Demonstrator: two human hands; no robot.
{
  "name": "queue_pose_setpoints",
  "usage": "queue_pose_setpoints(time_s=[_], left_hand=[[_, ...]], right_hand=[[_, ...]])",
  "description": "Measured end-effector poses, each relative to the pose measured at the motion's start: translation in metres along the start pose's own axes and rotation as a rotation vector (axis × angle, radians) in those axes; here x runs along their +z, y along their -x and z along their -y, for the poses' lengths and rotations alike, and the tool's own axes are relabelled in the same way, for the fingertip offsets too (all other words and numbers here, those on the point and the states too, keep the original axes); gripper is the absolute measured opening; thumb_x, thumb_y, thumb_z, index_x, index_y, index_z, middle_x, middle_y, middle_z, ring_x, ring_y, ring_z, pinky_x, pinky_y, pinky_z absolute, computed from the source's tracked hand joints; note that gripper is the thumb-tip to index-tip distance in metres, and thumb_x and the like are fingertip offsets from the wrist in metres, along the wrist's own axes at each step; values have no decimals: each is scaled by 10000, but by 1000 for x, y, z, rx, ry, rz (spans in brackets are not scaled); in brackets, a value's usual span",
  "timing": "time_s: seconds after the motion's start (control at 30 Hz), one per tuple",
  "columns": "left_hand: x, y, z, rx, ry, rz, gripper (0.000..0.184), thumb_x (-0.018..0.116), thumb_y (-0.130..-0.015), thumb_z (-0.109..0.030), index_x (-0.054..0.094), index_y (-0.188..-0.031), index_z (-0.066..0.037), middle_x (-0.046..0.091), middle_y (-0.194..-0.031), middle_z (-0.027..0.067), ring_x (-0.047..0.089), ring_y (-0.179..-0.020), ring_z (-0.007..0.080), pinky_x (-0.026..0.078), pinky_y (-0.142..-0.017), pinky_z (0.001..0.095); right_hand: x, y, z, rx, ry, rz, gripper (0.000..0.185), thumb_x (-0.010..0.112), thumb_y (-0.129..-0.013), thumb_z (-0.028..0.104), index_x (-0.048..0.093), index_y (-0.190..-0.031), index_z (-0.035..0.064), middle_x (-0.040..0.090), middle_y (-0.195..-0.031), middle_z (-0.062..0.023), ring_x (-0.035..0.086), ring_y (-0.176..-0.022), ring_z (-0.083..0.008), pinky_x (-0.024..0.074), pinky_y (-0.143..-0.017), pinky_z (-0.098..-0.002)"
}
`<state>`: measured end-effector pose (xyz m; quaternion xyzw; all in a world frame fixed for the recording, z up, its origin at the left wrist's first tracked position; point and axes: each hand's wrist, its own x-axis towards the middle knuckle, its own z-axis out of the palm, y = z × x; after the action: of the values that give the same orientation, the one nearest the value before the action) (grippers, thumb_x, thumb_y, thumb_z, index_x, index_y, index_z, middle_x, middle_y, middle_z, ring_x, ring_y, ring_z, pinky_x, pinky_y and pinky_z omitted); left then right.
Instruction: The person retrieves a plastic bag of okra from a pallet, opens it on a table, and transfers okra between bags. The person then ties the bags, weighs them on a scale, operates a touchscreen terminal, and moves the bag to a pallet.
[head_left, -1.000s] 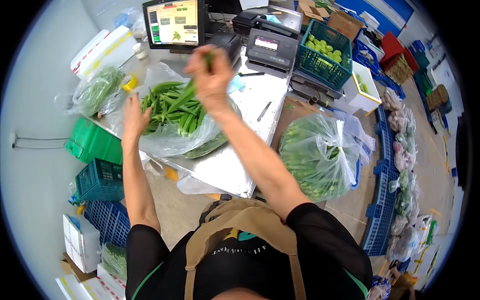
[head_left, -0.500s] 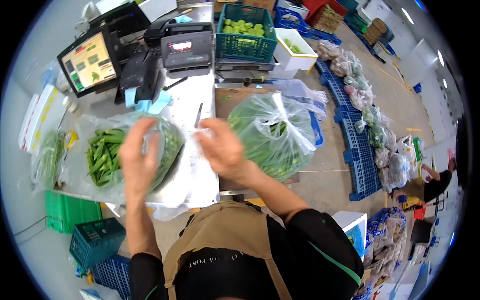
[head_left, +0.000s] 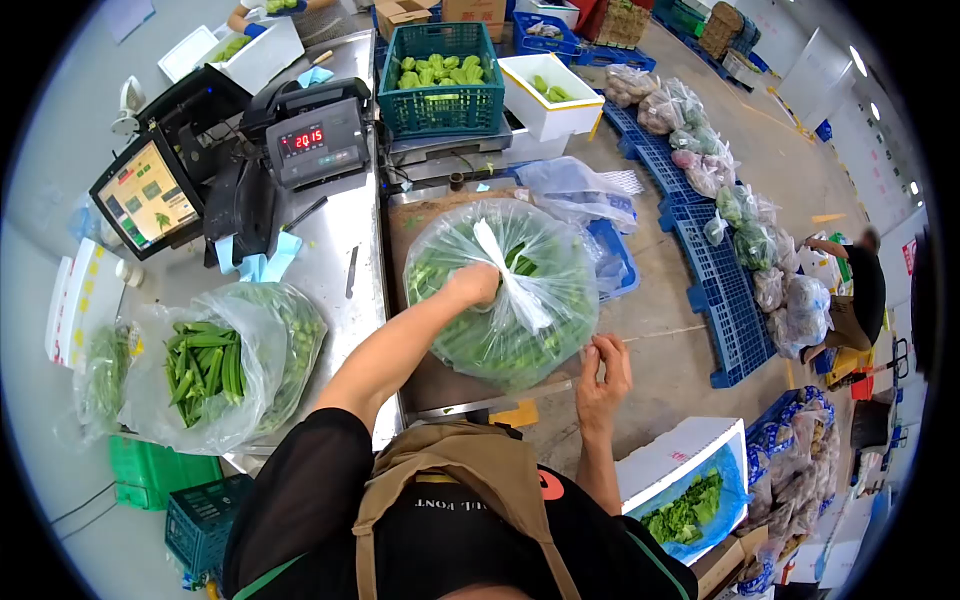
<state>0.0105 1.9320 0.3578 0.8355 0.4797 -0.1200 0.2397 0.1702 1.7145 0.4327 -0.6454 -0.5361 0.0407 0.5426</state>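
A big clear plastic bag [head_left: 450, 335] of green pods, gathered into a white twisted neck, sits on the brown board of the scale. My left hand [head_left: 474, 284] is closed on the plastic just left of the neck; its fingertips are hidden. Beside the bag's lower right edge, my right hand [head_left: 604, 375] has its fingers apart and holds nothing; whether it touches the plastic I cannot tell. On the metal table to the left stands an open plastic bag of okra [head_left: 205, 370]. A knife [head_left: 352, 272] lies between the two bags.
A weighing display [head_left: 318, 140] reads 20.15, near a touch screen [head_left: 150, 198]. Behind the bag stand a green crate [head_left: 440, 110] of chayotes and a white foam box [head_left: 550, 95]. Blue pallets [head_left: 715, 290] carry bagged produce at right, where another person [head_left: 860, 290] works.
My view has shifted right. Both hands have moved from the okra bag and table gap to the tied bag: the left onto its top, the right beside its lower right edge.
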Motion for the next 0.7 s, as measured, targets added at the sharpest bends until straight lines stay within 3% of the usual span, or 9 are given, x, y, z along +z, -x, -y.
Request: queue_pose_setpoints(time_s=[0.03, 0.2, 0.37, 0.4, 0.43, 0.6, 0.7], left_hand=[[6, -3, -1, -19, 0, 32, 300, 562, -757, -41, 675, -1025, 33, 647, -1093, 244, 646, -1008, 377, 526, -849, 443], [39, -7, -6, -48, 12, -290, 178, 568, -773, -70, 706, -864, -6, 684, -955, 228, 680, -897, 377, 546, -778, 461], [49, -11, 3, 21, 137, -379, 192, 558, -794, -50, 672, -921, 38, 648, -1016, 285, 647, -967, 415, 531, -818, 472], [43, -11, 0, -14, 249, -289, 213, 556, -800, -49, 658, -964, 41, 626, -1062, 305, 627, -999, 433, 518, -846, 485], [42, -14, 0, -32, 287, -246, 223, 573, -799, -82, 657, -971, 32, 627, -1047, 309, 624, -995, 439, 514, -841, 496], [54, -17, -5, -8, 504, -464, 212, 597, -767, -117, 669, -930, -2, 634, -917, 310, 623, -876, 478, 506, -773, 534], [36, 1, -13, -65, 465, -547, 176, 600, -762, -119, 682, -886, -25, 636, -864, 299, 623, -833, 479, 503, -759, 537]], right_hand=[[-2, 1, -5, 14, -13, 10, 141, 589, -865, -46, 625, -1001, -31, 612, -1019, -163, 620, -853, -232, 513, -676, -308], [8, -3, -27, 46, -111, 67, 128, 589, -872, -38, 623, -995, -31, 610, -1022, -154, 611, -813, -215, 511, -659, -301], [32, -28, -22, -62, -191, 136, 125, 578, -877, -42, 620, -994, -34, 610, -1011, -152, 618, -791, -205, 512, -664, -299], [35, -30, -17, -77, -194, 151, 126, 575, -878, -44, 618, -996, -35, 610, -1009, -153, 620, -787, -203, 513, -668, -298], [39, -31, -12, -83, -213, 176, 130, 572, -878, -47, 617, -1000, -36, 609, -1010, -152, 620, -783, -199, 515, -669, -296], [49, -35, 4, -76, -295, 260, 149, 566, -875, -62, 614, -1014, -33, 607, -1016, -149, 622, -765, -185, 521, -663, -287], [49, -32, 0, -120, -269, 265, 156, 566, -872, -68, 614, -1015, -31, 608, -1021, -145, 623, -771, -184, 522, -662, -288]])
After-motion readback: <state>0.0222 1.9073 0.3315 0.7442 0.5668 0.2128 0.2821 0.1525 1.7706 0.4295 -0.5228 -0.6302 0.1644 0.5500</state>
